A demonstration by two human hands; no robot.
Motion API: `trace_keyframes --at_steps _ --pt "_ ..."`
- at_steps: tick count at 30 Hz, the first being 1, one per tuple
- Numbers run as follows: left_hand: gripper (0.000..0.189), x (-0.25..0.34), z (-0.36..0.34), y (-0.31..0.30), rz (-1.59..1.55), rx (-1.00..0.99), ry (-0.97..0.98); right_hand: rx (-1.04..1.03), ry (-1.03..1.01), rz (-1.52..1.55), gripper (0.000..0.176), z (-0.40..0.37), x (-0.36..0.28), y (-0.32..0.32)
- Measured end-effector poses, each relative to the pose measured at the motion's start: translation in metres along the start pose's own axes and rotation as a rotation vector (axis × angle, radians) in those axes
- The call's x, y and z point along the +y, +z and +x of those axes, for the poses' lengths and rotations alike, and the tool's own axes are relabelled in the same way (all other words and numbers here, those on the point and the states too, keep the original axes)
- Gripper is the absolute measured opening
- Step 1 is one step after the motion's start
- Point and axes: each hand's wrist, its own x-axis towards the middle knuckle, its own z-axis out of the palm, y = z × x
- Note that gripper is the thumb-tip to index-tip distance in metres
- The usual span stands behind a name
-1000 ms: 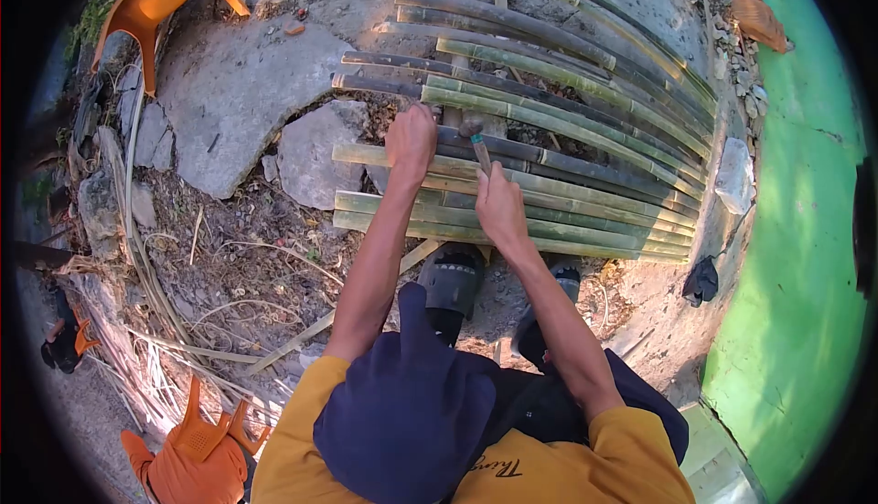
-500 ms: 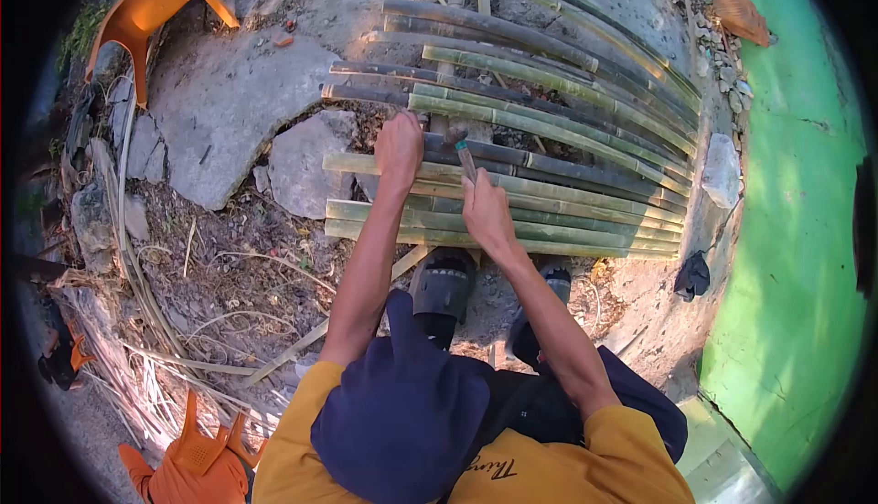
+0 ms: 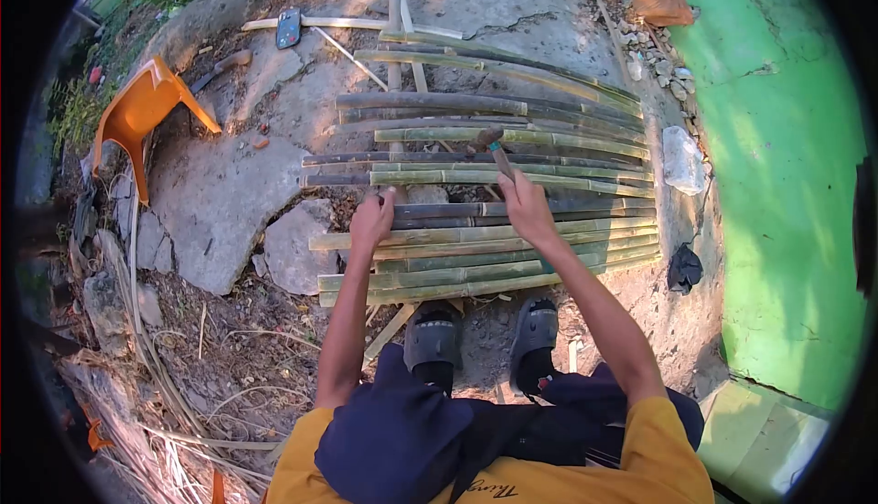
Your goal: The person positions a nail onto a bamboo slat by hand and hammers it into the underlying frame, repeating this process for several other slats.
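Head view: right hand (image 3: pixel 526 204) closed round hammer (image 3: pixel 500 156), head pointing toward 11 o'clock. Left hand (image 3: pixel 371 219), at 9 o'clock from right, curled beside slat ends; cannot tell what it grips. Bamboo slats (image 3: pixel 439 236) spread below and around both. Good striking would want hammer square, left fingers clear. Between 2 and 3 o'clock, bag-like clear plastic (image 3: pixel 682 162); contents unclear.
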Motion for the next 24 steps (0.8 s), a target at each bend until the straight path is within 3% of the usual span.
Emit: trace_keyframes --at_steps 2,5,8,11,12,14,18,20,24 --pt "0.08 0.003 -0.002 -0.016 -0.033 -0.27 0.134 -0.045 0.063 -0.114 0.038 0.01 0.02 -0.051" --pt "0.094 0.008 0.003 -0.023 -0.011 -0.348 0.082 -0.109 0.049 -0.282 0.04 0.008 0.059 -0.127" --pt "0.088 0.003 0.004 -0.013 -0.048 -0.299 0.035 -0.113 0.122 -0.421 0.042 -0.026 0.077 -0.181" --pt "0.083 0.007 -0.001 -0.014 -0.028 -0.25 0.059 -0.095 0.141 -0.351 0.044 -0.072 0.1 -0.218" --pt "0.078 0.009 -0.002 -0.016 -0.035 -0.239 0.054 -0.087 0.145 -0.351 0.044 -0.087 0.106 -0.226" --pt "0.076 0.02 -0.007 -0.031 -0.026 -0.257 0.06 -0.081 0.345 -0.375 0.046 -0.119 0.116 -0.235" --pt "0.069 0.024 0.003 -0.042 -0.028 -0.35 0.04 -0.071 0.396 -0.363 0.046 -0.176 0.153 -0.239" --pt "0.066 0.02 0.009 -0.039 -0.113 -0.417 0.031 -0.166 0.481 -0.399 0.047 -0.196 0.16 -0.238" --pt "0.078 0.021 0.01 -0.034 0.021 -0.358 0.046 -0.222 0.489 -0.432 0.047 -0.227 0.164 -0.24"
